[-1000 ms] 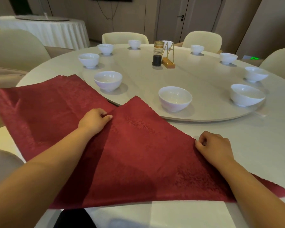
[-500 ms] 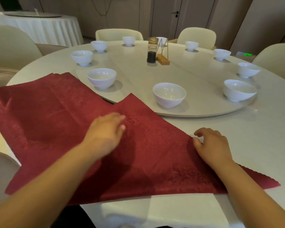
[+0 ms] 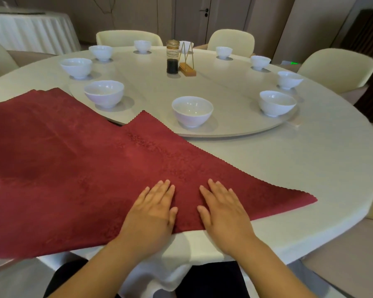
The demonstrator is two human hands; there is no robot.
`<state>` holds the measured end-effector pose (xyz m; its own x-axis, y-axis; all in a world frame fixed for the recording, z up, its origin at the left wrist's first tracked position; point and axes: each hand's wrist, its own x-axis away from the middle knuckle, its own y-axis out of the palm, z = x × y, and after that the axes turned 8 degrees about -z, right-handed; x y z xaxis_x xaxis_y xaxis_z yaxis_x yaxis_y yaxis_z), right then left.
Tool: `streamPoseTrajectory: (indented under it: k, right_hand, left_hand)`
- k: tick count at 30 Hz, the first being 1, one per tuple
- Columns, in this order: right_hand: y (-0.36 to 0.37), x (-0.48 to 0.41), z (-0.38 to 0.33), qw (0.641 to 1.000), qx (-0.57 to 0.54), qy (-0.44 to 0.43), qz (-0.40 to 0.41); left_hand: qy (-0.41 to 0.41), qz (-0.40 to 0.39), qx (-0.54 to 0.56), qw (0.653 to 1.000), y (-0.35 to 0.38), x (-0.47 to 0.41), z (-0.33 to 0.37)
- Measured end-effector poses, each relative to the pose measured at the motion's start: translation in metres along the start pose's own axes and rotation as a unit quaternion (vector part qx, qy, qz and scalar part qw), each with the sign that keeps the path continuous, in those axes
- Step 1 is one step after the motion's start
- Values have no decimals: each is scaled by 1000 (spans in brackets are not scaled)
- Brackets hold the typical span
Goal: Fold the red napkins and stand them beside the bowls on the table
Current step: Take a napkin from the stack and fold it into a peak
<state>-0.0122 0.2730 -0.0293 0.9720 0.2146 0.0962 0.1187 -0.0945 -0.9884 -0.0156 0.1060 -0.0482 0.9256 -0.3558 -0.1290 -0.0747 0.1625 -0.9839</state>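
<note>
A red napkin, folded into a triangle with pinked edges, lies at the near edge of the round table; its tip reaches onto the turntable. My left hand and my right hand lie flat on its near edge, side by side, fingers straight. More red napkins lie spread flat under it on the left. Several white bowls ring the turntable; the nearest bowl stands just beyond the napkin's tip.
A dark jar and a gold wire stand on a wooden base sit at the turntable's centre. Cream chairs surround the table. The tablecloth hangs over the near edge by my lap.
Both hands have moved from the napkin's left and right sides to its near edge at the middle and now lie flat. The view has shifted closer.
</note>
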Motion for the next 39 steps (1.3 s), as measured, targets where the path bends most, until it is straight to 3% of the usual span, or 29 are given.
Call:
streamPoseTrajectory:
  k: [5, 10, 13, 20, 25, 29, 30, 33, 35, 39]
  right_hand:
    - [-11, 12, 53, 996, -21, 86, 12]
    - [-14, 20, 115, 960, -89, 210, 163]
    - [-16, 21, 133, 943, -103, 257, 185]
    - [-13, 11, 150, 941, -35, 235, 242]
    - [-29, 4, 139, 943, -3, 260, 208]
    - [-32, 1, 75, 957, -51, 87, 271]
    - [-30, 0, 54, 965, -73, 36, 249]
    - [-25, 0, -2, 989, -114, -53, 73]
    - [-13, -2, -13, 995, -87, -45, -3]
    - [-6, -7, -14, 999, -14, -17, -42]
  left_hand:
    - [4, 46, -27, 999, 5, -2, -2]
    - [9, 53, -41, 998, 5, -2, -1]
    - [10, 78, -49, 996, 7, -3, -1]
    - [16, 132, -71, 989, 11, -7, 0]
    - [8, 139, -59, 989, 14, -10, 5]
    - [9, 123, -40, 992, 13, -10, 7]
    - [8, 111, -35, 993, 13, -9, 7]
    - [6, 87, -35, 996, 12, -7, 5]
    - [2, 76, -9, 997, 7, -5, 4]
    - [72, 49, -17, 996, -3, 11, -5]
